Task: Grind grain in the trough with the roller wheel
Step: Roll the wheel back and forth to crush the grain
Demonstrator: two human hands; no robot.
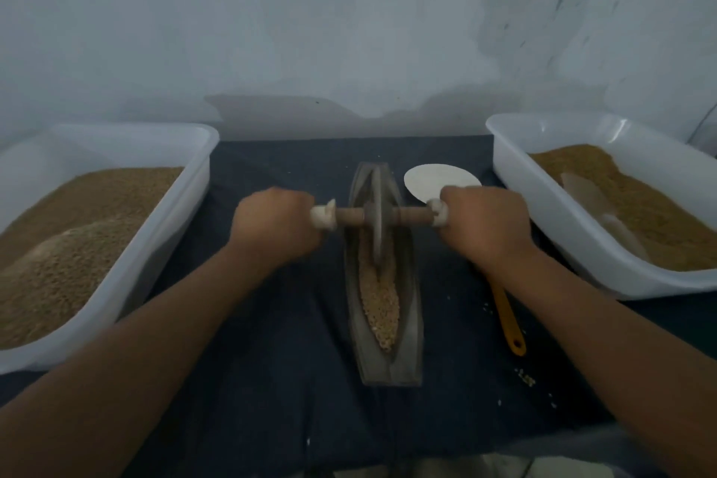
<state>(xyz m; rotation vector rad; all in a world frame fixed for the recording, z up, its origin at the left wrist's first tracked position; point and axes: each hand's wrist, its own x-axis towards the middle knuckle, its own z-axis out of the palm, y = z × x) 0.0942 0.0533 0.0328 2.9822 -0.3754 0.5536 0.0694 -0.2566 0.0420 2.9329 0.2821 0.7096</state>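
Note:
A long boat-shaped grey trough (411,341) lies lengthwise in the middle of the dark cloth. Tan grain (380,303) fills its near half. The thin grey roller wheel (377,221) stands upright in the trough's far half, on a wooden axle (411,214) with pale end caps. My left hand (271,225) grips the axle's left end. My right hand (485,225) grips its right end. Both fists are curled round the handles, one on each side of the trough.
A white plastic tub (194,182) of brown grain stands at the left, another white tub (516,182) with grain and a pale scoop at the right. A white round disc (426,178) lies behind my right hand. An orange-handled tool (508,322) lies right of the trough. Loose grains dot the cloth.

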